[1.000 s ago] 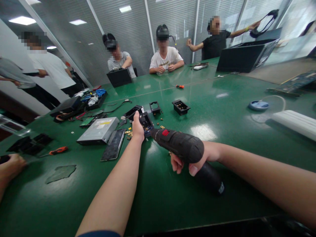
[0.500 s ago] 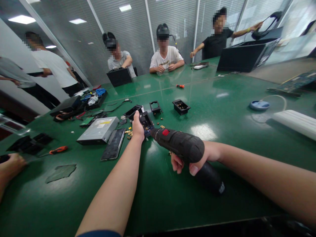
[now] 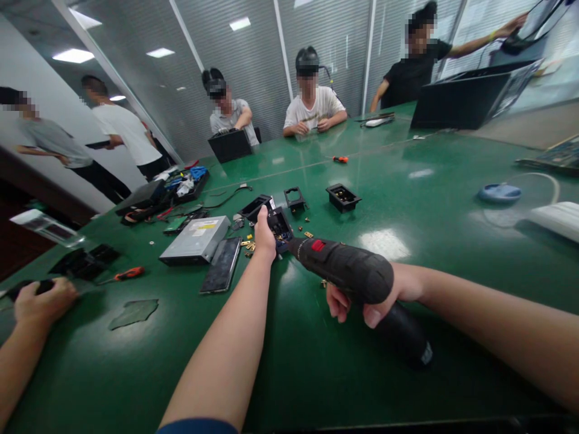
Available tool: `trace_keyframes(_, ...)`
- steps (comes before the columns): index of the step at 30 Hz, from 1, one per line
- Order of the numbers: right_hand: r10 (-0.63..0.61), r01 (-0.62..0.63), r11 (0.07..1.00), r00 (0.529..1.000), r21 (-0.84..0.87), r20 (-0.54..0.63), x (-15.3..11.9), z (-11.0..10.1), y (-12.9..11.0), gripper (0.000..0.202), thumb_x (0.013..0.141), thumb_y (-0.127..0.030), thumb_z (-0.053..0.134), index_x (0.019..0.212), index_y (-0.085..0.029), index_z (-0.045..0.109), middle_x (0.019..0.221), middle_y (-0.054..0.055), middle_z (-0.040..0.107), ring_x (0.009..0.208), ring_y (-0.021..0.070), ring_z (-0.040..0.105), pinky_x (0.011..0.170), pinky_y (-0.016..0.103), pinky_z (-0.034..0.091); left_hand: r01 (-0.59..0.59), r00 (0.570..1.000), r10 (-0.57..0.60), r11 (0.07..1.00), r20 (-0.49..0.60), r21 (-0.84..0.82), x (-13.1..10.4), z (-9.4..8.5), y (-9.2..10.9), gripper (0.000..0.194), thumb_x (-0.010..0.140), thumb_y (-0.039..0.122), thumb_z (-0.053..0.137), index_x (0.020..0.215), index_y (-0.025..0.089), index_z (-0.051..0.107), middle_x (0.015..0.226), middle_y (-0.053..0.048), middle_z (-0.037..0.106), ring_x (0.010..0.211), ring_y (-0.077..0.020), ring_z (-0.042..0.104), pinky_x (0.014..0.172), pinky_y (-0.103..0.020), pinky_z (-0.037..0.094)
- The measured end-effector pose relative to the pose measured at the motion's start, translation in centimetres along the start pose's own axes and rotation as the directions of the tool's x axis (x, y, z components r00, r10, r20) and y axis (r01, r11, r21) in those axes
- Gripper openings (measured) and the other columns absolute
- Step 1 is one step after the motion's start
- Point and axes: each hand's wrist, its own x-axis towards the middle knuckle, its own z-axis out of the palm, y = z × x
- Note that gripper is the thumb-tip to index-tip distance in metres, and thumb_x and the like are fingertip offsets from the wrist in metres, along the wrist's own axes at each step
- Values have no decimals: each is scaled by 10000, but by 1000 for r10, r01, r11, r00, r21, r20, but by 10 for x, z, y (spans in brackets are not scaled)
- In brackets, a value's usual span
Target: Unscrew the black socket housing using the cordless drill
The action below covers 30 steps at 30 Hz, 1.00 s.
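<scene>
With our left hand (image 3: 265, 235) pinching the black part (image 3: 279, 226) and our right hand (image 3: 362, 295) wrapped around the drill (image 3: 348, 274), the tip could slip and scatter the brass bits (image 3: 248, 245) beside that part.

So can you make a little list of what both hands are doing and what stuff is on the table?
left hand: steadies a small black housing on the green table
right hand: wrapped around a black cordless drill, its nose pointing at the housing
near the housing: small brass parts, a silver optical drive, a dark flat panel
further off: an orange-handled screwdriver, another person's hand at the left edge
</scene>
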Motion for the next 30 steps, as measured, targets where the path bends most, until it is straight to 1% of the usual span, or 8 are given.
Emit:
trace_keyframes(4, -12, 12, 1000, 1000, -14, 9, 0, -2, 1, 538, 666, -411, 1203, 1000, -180, 851, 1135, 93, 919, 1008, 286, 887, 1009, 476, 724, 31, 998, -30, 999, -48, 10, -1, 2, 0, 741, 893, 931, 863, 1038, 206, 821, 965, -135, 906, 962, -366, 938, 802, -418, 762)
trace_keyframes(9, 5, -5, 1000, 1000, -26, 0, -1, 1, -4, 567, 664, -403, 1205, 1064, -171, 877, 1121, 102, 914, 1022, 297, 880, 989, 469, 721, 56, 997, -55, 998, -57, 8, -3, 5, 1, 688, 926, 913, 826, 962, 227, 792, 906, -136, 884, 1004, -401, 943, 780, -446, 775)
trace_keyframes(11, 6, -6, 1000, 1000, -24, 0, 0, 1, -4, 565, 662, -410, 1207, 1051, -171, 875, 1124, 103, 917, 1012, 297, 882, 992, 471, 720, 60, 996, -60, 998, -61, 9, -4, 6, 2, 680, 925, 912, 817, 917, 234, 775, 897, -147, 882, 1040, -424, 943, 790, -458, 782)
trace_keyframes(16, 23, -23, 1000, 1000, 17, 5, 2, -1, 1, 554, 616, -366, 1222, 983, -174, 854, 1112, 93, 928, 1000, 280, 885, 985, 435, 711, 46, 997, -45, 999, -66, 5, -4, 7, 3, 703, 906, 912, 841, 1002, 216, 816, 952, -154, 904, 1061, -433, 944, 827, -461, 788)
trace_keyframes(19, 12, -12, 1000, 1000, 16, -3, 2, 0, 0, 540, 624, -363, 1216, 976, -174, 853, 1112, 91, 927, 998, 277, 884, 989, 435, 707, 54, 996, -54, 999, -65, 0, -4, 7, 4, 700, 926, 904, 840, 1034, 212, 823, 948, -148, 905, 1025, -422, 945, 814, -460, 784)
trace_keyframes(22, -8, 8, 1000, 1000, 1, -5, 2, 1, -1, 529, 649, -398, 1206, 971, -175, 850, 1101, 86, 919, 984, 273, 879, 969, 431, 706, 66, 995, -66, 998, -71, 0, -4, 7, 4, 677, 955, 886, 818, 1020, 212, 816, 929, -146, 897, 994, -409, 948, 791, -455, 781)
trace_keyframes(26, -10, 10, 1000, 1000, -9, 2, 4, 0, 0, 521, 648, -398, 1204, 963, -176, 852, 1100, 86, 920, 976, 267, 871, 950, 416, 702, 76, 993, -76, 997, -86, 6, -4, 7, 5, 636, 985, 864, 784, 954, 228, 793, 893, -139, 884, 1009, -405, 949, 794, -453, 784)
trace_keyframes(30, 1, 0, 1000, 1000, -16, 9, 4, -3, 2, 519, 667, -422, 1202, 964, -183, 850, 1107, 84, 919, 991, 273, 875, 977, 436, 707, 59, 994, -58, 998, -88, 13, -5, 7, 4, 632, 981, 856, 782, 987, 225, 804, 929, -139, 895, 1012, -397, 946, 807, -462, 786)
